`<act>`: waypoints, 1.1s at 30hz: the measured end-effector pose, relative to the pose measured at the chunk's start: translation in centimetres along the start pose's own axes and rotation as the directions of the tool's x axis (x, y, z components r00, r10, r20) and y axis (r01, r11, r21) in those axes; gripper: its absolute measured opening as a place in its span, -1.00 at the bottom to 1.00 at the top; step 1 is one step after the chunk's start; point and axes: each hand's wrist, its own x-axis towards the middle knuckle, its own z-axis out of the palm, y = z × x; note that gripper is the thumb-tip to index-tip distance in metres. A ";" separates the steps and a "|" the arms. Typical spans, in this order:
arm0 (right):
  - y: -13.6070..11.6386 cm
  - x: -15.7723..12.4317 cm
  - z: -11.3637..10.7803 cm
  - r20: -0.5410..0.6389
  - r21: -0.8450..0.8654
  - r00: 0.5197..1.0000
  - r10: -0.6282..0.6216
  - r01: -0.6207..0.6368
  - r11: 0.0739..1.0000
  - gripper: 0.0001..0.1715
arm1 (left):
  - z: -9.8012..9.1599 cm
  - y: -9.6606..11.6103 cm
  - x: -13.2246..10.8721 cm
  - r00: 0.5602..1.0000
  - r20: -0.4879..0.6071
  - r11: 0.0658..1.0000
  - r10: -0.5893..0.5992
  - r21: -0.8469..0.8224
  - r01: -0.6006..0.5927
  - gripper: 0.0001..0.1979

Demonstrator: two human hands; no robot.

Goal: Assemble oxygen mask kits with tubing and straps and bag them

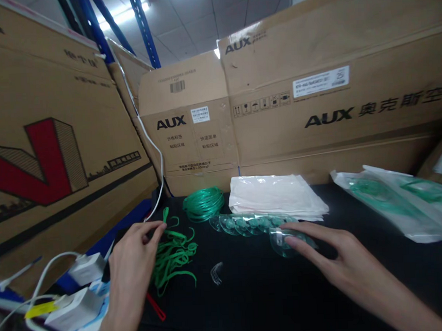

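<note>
My left hand [136,246] is closed in a pinch on the end of a green elastic strap [166,215], at the upper edge of a loose pile of green elastic straps [172,259]. At the right, my right hand [329,246] grips a clear, greenish oxygen mask [282,242] between thumb and fingers, just above the black table. Behind it lies a row of overlapping clear masks [246,224]. Several small thin metal strips [216,274] lie on the table between my hands.
A coil of green tubing [204,204] and a stack of white bags [276,194] stand at the back. Packed bags with green tubing [396,200] lie right. Cardboard boxes [278,128] wall the table. White plugs [75,306] and cables crowd the left; a red-handled item [156,307] lies in front.
</note>
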 end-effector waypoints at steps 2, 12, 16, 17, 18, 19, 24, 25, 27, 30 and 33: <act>-0.1 0.0 0.0 0.001 0.004 1.000 0.003 -0.003 1.000 -0.62 | -0.5 0.7 -0.3 0.993 -0.117 0.997 0.030 -0.067 -0.038 -0.65; -0.5 0.1 -0.5 0.001 0.016 1.000 0.010 -0.010 1.000 -0.65 | -1.3 6.7 -3.9 0.967 -0.251 0.604 -0.041 -0.778 -0.176 -0.74; -0.5 0.0 -1.0 -0.027 0.029 1.000 0.014 -0.013 0.999 -0.65 | -1.5 9.2 -5.5 0.992 -0.123 0.457 0.002 -0.882 -0.110 -0.72; -0.5 0.0 -1.2 -0.032 0.028 0.999 0.019 -0.019 0.999 -0.64 | -1.4 9.8 -5.8 0.995 -0.099 0.419 0.018 -0.903 -0.098 -0.73; -0.5 0.0 -1.4 -0.036 0.025 0.999 0.028 -0.027 0.999 -0.64 | -1.2 10.3 -6.0 0.996 -0.077 0.389 0.048 -0.917 -0.089 -0.75; -0.5 0.0 -1.7 -0.041 0.021 0.998 0.039 -0.038 0.999 -0.64 | -1.0 10.7 -6.2 0.994 -0.051 0.374 0.095 -0.924 -0.083 -0.77; -0.1 -0.1 -3.5 -0.030 -0.062 0.995 0.093 -0.095 0.994 -0.58 | 1.2 11.2 -5.7 0.808 0.185 0.533 0.559 -0.826 -0.180 -0.88; 0.2 -0.2 -3.9 0.003 -0.092 0.995 0.104 -0.104 0.990 -0.57 | 1.7 10.9 -5.4 0.740 0.226 0.571 0.634 -0.782 -0.249 -0.88; 0.8 -0.6 -4.4 0.089 -0.154 0.988 0.126 -0.111 0.982 -0.55 | 2.5 10.2 -4.8 0.650 0.273 0.616 0.709 -0.688 -0.383 -0.84; 1.7 -1.3 -4.6 0.209 -0.234 0.964 0.162 -0.112 0.966 -0.51 | 3.0 9.5 -4.5 0.653 0.263 0.654 0.711 -0.588 -0.476 -0.79; 2.2 -1.6 -4.7 0.297 -0.259 0.937 0.182 -0.105 0.960 -0.47 | 2.9 10.1 -5.6 0.650 0.205 0.615 0.732 -0.609 -0.501 -0.81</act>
